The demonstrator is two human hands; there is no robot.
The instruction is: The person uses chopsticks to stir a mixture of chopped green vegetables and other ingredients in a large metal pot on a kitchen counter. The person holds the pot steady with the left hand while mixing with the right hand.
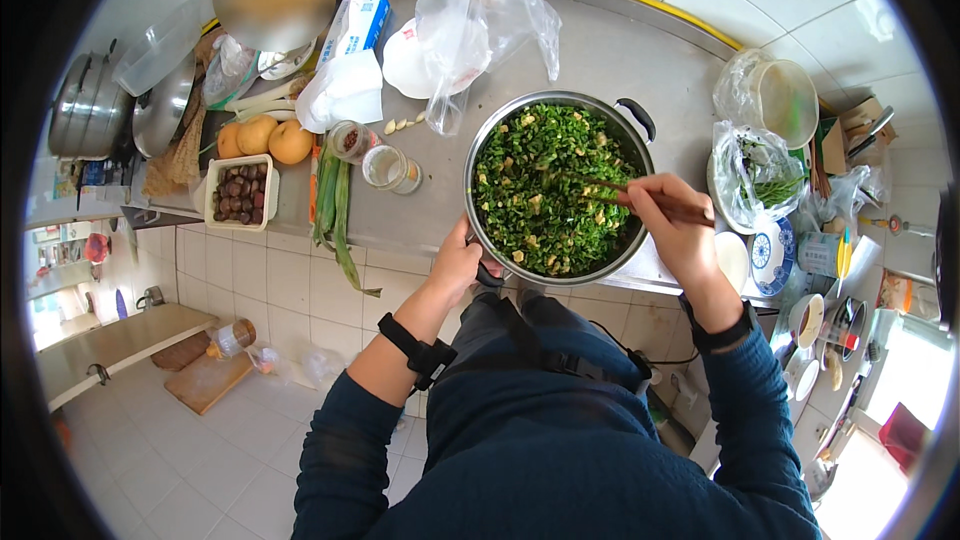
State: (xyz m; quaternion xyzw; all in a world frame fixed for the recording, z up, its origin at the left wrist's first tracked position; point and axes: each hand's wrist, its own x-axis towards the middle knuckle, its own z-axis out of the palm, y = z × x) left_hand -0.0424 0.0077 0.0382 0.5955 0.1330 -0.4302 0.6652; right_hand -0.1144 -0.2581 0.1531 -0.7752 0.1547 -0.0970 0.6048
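Note:
A steel pot stands at the counter's front edge, full of chopped green leaves mixed with small yellowish pieces. Its near black handle is in the grip of my left hand. Over the right side of the pot, my right hand holds a pair of brown chopsticks, whose tips are down among the greens. The far black handle points away to the upper right, untouched.
Left on the steel counter are glass jars, garlic cloves, leeks, yellow round fruits and a tub of dark round fruits. Plastic bags lie behind. A bagged bowl of greens and a patterned plate stand right.

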